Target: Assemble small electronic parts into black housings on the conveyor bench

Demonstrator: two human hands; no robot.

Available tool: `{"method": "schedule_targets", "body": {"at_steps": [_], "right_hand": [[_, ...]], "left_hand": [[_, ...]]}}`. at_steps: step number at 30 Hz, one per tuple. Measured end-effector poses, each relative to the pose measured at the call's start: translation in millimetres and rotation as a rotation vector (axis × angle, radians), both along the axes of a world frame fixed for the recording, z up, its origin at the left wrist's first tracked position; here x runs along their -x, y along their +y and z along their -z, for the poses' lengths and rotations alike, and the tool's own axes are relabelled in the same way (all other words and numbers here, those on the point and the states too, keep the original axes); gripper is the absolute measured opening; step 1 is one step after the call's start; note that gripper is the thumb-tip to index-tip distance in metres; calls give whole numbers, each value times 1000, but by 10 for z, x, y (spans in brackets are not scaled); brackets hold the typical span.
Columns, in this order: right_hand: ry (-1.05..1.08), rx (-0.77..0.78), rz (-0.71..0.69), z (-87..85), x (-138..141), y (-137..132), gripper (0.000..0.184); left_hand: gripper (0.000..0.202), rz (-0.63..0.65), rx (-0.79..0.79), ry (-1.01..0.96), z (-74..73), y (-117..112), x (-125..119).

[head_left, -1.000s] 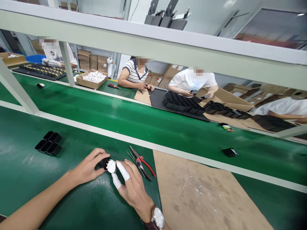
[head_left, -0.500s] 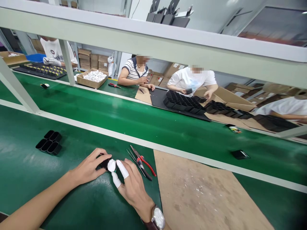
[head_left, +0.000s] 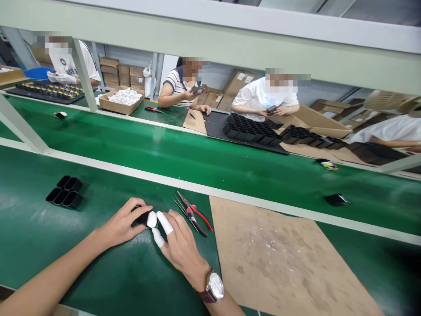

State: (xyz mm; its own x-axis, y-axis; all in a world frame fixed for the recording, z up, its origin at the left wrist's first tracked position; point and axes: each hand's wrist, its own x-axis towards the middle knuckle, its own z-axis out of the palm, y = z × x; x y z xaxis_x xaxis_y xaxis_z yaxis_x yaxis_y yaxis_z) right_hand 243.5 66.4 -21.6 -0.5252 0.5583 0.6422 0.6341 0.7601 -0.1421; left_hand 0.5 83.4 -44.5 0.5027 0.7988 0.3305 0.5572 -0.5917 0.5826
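A small black case (head_left: 142, 218) is held on its side between the thumb and fingers of my left hand (head_left: 123, 224). From the case's right end sticks a soft white wad (head_left: 151, 219). My right hand (head_left: 180, 242) has white covers on thumb and index finger, and their tips close on the wad from the right. A sliver of green shows between those fingertips; what it belongs to is hidden. Just right of my hands lie red-and-black pliers (head_left: 194, 215) and thin metal tweezers (head_left: 184, 213), side by side on the green bench.
Several joined black cases (head_left: 65, 192) stand at the left. A brown board (head_left: 272, 254) covers the right of the bench. Beyond the white rail (head_left: 131, 172) runs a green belt (head_left: 158, 145) carrying a few small items. Several co-workers sit across it, near a box of white pieces (head_left: 123, 97).
The white wad looks slightly nearer the black case, with both hands still around them. Across the belt, one co-worker has raised a dark piece, and another has brought both hands together. The view has tilted slightly.
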Motion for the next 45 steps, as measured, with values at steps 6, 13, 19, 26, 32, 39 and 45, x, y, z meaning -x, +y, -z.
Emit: {"method": "schedule_targets", "body": {"at_steps": [6,13,19,26,32,39,45], "right_hand": [[-5,5,-24,16,-15,10,41],[111,71,-133,133,-54,38,21],[72,235,-131,135,42,55,33],[152,262,-170,269,56,84,45],[102,359,-113,190,51,62,41],[84,357,-139,183,14,102,41],[66,350,-143,182,-29,116,39]], "left_hand": [[49,7,39,-31,-1,-8,1],[47,38,185,-73,-15,-8,-50],[44,40,163,-41,-25,50,-23],[42,16,269,-94,-46,11,2],[22,54,249,-179,-45,-22,0],[9,143,108,-227,-26,32,15],[7,150,82,-241,-42,27,-26]]}}
